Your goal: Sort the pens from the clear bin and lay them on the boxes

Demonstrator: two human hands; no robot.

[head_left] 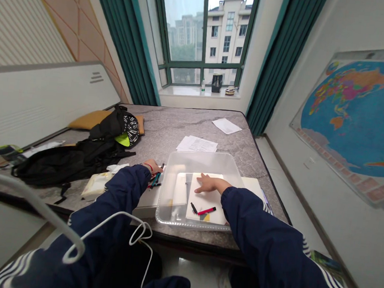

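My left hand (153, 166), with a red thread at the wrist, grips a bundle of dark pens (155, 179) at the left outer side of a clear plastic tub (200, 159). My right hand (208, 183) reaches into the tub and lies flat, empty, on a white sheet (207, 203). Nearer me on that sheet lies a red and black marker (206, 210), apart from my fingers. A short black pen (193, 208) lies beside it. Small yellow and dark shapes (205, 217) show at the sheet's near edge through the tub wall.
The grey stone-patterned surface (166, 128) holds loose papers (197, 144) behind the tub and a black backpack (73, 158) at the left. A white board (253, 187) sticks out beneath the tub on the right. A white cable (103, 230) drapes across my left sleeve.
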